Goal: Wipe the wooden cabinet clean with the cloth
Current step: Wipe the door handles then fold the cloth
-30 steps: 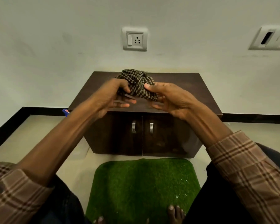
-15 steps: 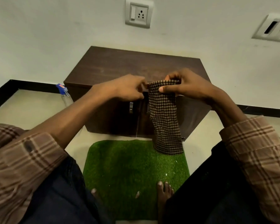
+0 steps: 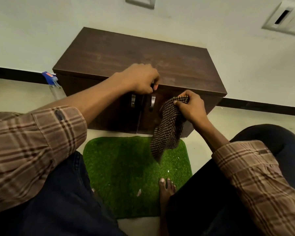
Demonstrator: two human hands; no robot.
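The cabinet (image 3: 138, 53) is dark brown wood and stands on the floor against a pale wall (image 3: 41, 23). It has two doors at the front, and each door has a shiny handle (image 3: 153, 101) near the middle. The left hand (image 3: 140, 80) rests on the front edge of the cabinet top, right above the handles. Its fingers are curled down over the edge of the top; I cannot tell if they hold anything.

The right hand (image 3: 190, 108) is in front of the right door. It grips the cloth (image 3: 169, 130) at its top end, with the fingers bunched around it. The cloth has small brown and dark checks. It hangs down from the hand, in front of the right door and over the green mat (image 3: 123, 167).

The green mat lies on the floor just in front of the cabinet. A bare foot (image 3: 166, 186) rests on the mat's near edge. A spray bottle (image 3: 54, 84) with a blue top stands beside the cabinet's left side. Both arms wear checked brown sleeves (image 3: 32, 142).
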